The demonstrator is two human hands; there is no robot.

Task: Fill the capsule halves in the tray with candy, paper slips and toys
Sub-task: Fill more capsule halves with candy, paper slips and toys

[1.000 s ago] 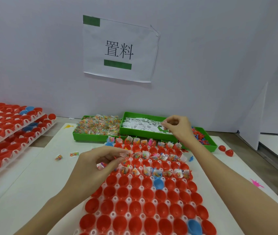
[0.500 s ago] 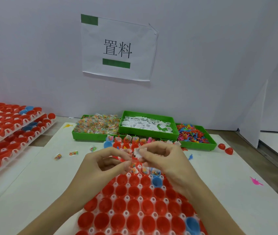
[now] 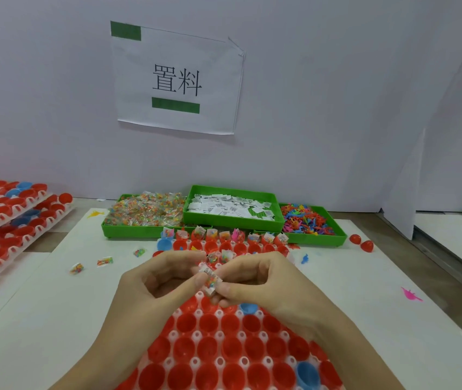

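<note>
Hands together now over the tray [image 3: 196,361]: my right hand [image 3: 258,280] has brought a slip [image 3: 210,273] back, both pinching it against a candy [image 3: 211,282] (bundling before dropping in), left hand [image 3: 156,280].

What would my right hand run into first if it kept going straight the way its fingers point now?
Probably the small paper-and-candy bundle it pinches, then the left hand fingertips on the bundle's other side. The right hand points leftward toward them; depth is hard to judge.
</note>
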